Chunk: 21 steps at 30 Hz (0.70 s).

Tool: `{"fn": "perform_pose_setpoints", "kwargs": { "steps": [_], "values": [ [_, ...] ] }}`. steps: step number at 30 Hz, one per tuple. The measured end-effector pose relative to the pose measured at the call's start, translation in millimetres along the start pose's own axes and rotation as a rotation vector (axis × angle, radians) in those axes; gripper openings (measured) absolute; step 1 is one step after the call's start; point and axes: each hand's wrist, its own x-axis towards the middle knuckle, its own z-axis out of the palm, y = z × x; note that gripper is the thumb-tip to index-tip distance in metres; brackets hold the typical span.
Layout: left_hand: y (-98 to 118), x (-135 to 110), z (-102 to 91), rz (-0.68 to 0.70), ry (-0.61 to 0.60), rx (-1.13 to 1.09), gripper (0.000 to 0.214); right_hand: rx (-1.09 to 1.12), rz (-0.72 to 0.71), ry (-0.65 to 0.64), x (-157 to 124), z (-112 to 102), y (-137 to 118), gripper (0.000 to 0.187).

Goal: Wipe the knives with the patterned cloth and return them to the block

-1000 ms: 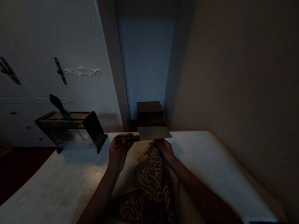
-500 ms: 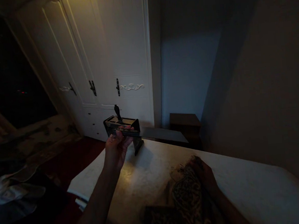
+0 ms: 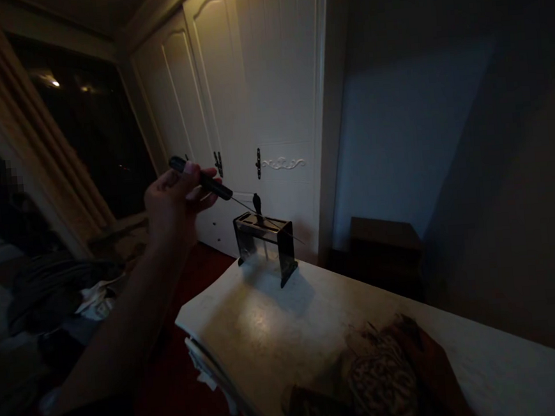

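Observation:
My left hand (image 3: 175, 193) is closed around the black handle of a knife (image 3: 215, 186), raised above the table's far left end. Its blade is seen nearly edge-on as a thin line pointing right and down, in front of a knife block (image 3: 261, 248). That block stands upright on the table, with another black handle (image 3: 257, 204) sticking up from its top. Low in the view, my right hand (image 3: 431, 356) grips a dark patterned cloth (image 3: 382, 376) over the table; its fingertips are lost in shadow.
The pale table (image 3: 333, 300) runs from left to lower right. Behind it are a white wardrobe (image 3: 279, 105) and a low brown cabinet (image 3: 385, 238). Piled clothes (image 3: 97, 299) lie at left, near a curtain (image 3: 44, 117) and a dark window. The light is dim.
My left hand has lifted the knife up and left, away from the front of the block, and its blade has turned edge-on. My right hand stays with the cloth. The view has shifted left.

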Motion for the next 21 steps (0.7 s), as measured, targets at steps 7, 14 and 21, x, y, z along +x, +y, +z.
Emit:
{"fn": "perform_pose_setpoints", "kwargs": {
  "steps": [7, 14, 21],
  "values": [
    [-0.3, 34.7, 14.3, 0.099, 0.018, 0.174, 0.031, -0.016, 0.057, -0.046, 0.8, -0.7, 0.2, 0.07],
    [-11.9, 62.4, 31.7, 0.105, 0.056, 0.259, 0.03, 0.002, 0.046, -0.043, 3.1, 0.5, 1.5, 0.069],
    [-35.6, 81.5, 42.8, 0.13, 0.053, 0.379, 0.03, -0.027, 0.045, -0.095, 7.2, 2.1, 7.7, 0.079]
  ]
}}
